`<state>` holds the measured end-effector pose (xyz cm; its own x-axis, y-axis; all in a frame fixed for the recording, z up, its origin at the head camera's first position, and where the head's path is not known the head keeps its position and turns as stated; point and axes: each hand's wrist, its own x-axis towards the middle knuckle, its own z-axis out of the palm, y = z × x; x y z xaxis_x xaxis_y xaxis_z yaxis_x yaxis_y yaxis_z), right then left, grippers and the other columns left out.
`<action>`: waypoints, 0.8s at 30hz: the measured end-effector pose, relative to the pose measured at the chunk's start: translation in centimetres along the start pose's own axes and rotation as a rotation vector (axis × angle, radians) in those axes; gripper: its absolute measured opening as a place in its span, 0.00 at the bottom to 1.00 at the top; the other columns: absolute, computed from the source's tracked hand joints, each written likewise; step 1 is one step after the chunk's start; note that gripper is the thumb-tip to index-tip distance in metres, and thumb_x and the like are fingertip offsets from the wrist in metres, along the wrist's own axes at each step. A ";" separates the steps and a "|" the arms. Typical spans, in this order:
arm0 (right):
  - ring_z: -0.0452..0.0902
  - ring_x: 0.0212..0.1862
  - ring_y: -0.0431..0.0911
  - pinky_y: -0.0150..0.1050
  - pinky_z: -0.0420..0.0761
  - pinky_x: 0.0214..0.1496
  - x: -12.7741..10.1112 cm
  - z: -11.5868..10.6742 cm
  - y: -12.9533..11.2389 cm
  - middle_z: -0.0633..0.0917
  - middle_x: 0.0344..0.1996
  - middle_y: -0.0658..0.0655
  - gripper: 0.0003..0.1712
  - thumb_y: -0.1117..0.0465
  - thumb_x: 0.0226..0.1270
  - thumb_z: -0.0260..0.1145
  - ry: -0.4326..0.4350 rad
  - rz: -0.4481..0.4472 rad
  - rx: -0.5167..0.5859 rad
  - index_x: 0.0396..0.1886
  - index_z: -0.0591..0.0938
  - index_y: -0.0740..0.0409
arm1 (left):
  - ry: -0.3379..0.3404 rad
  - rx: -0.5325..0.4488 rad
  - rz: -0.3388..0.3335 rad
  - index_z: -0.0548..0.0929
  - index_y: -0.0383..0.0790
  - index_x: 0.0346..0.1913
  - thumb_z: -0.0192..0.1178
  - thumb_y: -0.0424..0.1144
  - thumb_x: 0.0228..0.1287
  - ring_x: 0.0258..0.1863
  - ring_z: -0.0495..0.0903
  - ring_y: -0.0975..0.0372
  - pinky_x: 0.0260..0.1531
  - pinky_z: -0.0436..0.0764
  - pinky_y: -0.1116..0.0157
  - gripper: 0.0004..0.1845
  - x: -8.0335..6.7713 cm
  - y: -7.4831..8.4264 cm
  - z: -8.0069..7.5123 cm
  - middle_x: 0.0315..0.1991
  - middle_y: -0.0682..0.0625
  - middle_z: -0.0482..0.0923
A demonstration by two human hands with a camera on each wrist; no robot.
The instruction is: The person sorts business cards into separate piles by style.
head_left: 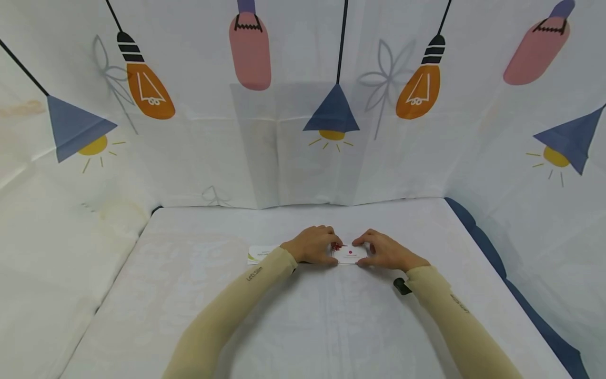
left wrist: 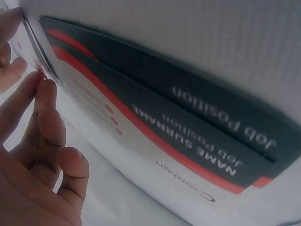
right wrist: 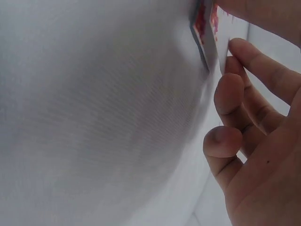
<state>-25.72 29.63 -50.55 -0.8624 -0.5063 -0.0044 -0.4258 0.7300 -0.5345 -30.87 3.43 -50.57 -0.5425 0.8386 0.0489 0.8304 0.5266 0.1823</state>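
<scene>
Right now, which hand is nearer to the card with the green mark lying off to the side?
Left. The left hand sits right beside the green-marked card; the right hand is farther off, beyond the red-dotted cards.

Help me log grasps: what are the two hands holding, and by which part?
A small stack of business cards: left hand pinches its left end, right hand its right end.
</scene>
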 end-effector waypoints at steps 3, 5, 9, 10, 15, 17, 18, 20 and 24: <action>0.72 0.38 0.43 0.38 0.74 0.43 -0.1 0.0 -0.1 0.79 0.50 0.55 0.27 0.53 0.59 0.79 -0.014 0.002 0.024 0.57 0.84 0.56 | -0.017 -0.012 -0.008 0.85 0.54 0.58 0.69 0.58 0.59 0.44 0.76 0.66 0.48 0.75 0.65 0.25 0.0 -0.1 0.2 0.47 0.59 0.78; 0.72 0.37 0.43 0.38 0.74 0.42 -0.1 0.1 -0.1 0.78 0.50 0.55 0.27 0.53 0.59 0.79 -0.018 0.010 0.034 0.57 0.84 0.56 | -0.023 -0.018 -0.013 0.85 0.54 0.59 0.69 0.58 0.60 0.45 0.76 0.66 0.49 0.75 0.65 0.25 0.1 -0.1 0.2 0.47 0.58 0.78; 0.71 0.37 0.43 0.37 0.73 0.42 -0.2 0.1 -0.1 0.78 0.50 0.55 0.27 0.53 0.60 0.78 -0.019 0.021 0.043 0.58 0.84 0.55 | -0.031 -0.023 -0.017 0.85 0.54 0.59 0.68 0.58 0.60 0.44 0.76 0.66 0.49 0.75 0.65 0.25 0.1 -0.1 0.2 0.47 0.58 0.78; 0.71 0.37 0.43 0.37 0.73 0.42 -0.1 0.2 -0.1 0.77 0.50 0.55 0.27 0.53 0.60 0.78 -0.020 0.025 0.046 0.58 0.84 0.55 | -0.033 -0.023 -0.019 0.85 0.54 0.59 0.68 0.57 0.60 0.44 0.76 0.66 0.49 0.75 0.65 0.25 0.0 -0.1 0.2 0.47 0.58 0.78; 0.71 0.37 0.43 0.37 0.73 0.42 0.1 0.3 -0.1 0.77 0.50 0.56 0.28 0.54 0.59 0.79 -0.021 0.042 0.053 0.59 0.83 0.55 | -0.041 -0.027 -0.027 0.85 0.53 0.58 0.68 0.57 0.61 0.45 0.75 0.65 0.49 0.74 0.65 0.24 -0.2 0.0 0.0 0.47 0.59 0.78; 0.71 0.37 0.43 0.37 0.73 0.42 0.1 0.4 -0.2 0.76 0.50 0.55 0.29 0.54 0.59 0.79 -0.018 0.050 0.056 0.60 0.83 0.55 | -0.041 -0.027 -0.029 0.85 0.53 0.58 0.68 0.57 0.61 0.46 0.75 0.65 0.49 0.74 0.66 0.24 -0.2 0.0 0.0 0.47 0.59 0.78; 0.71 0.37 0.43 0.38 0.73 0.42 0.1 0.4 -0.2 0.76 0.51 0.55 0.30 0.53 0.59 0.79 -0.015 0.049 0.055 0.60 0.83 0.55 | -0.041 -0.027 -0.030 0.85 0.53 0.58 0.68 0.57 0.61 0.47 0.75 0.65 0.49 0.74 0.66 0.24 -0.2 0.0 -0.1 0.47 0.59 0.78; 0.72 0.37 0.43 0.38 0.74 0.42 0.1 0.4 -0.2 0.77 0.51 0.54 0.31 0.51 0.58 0.79 -0.004 0.056 0.053 0.61 0.83 0.54 | -0.039 -0.022 -0.034 0.85 0.54 0.58 0.68 0.57 0.61 0.47 0.75 0.64 0.49 0.74 0.66 0.24 -0.3 0.0 -0.1 0.48 0.58 0.78; 0.72 0.37 0.43 0.39 0.75 0.40 -0.4 0.4 -0.4 0.78 0.50 0.53 0.31 0.44 0.63 0.75 0.068 0.077 0.030 0.62 0.82 0.53 | -0.028 0.020 -0.062 0.84 0.53 0.61 0.62 0.62 0.66 0.52 0.76 0.62 0.52 0.75 0.63 0.26 -0.4 0.1 -0.3 0.54 0.57 0.79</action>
<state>-25.13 29.35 -50.72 -0.9093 -0.4160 0.0106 -0.3502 0.7511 -0.5596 -30.56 3.08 -50.25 -0.5893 0.8078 0.0105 0.7979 0.5799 0.1645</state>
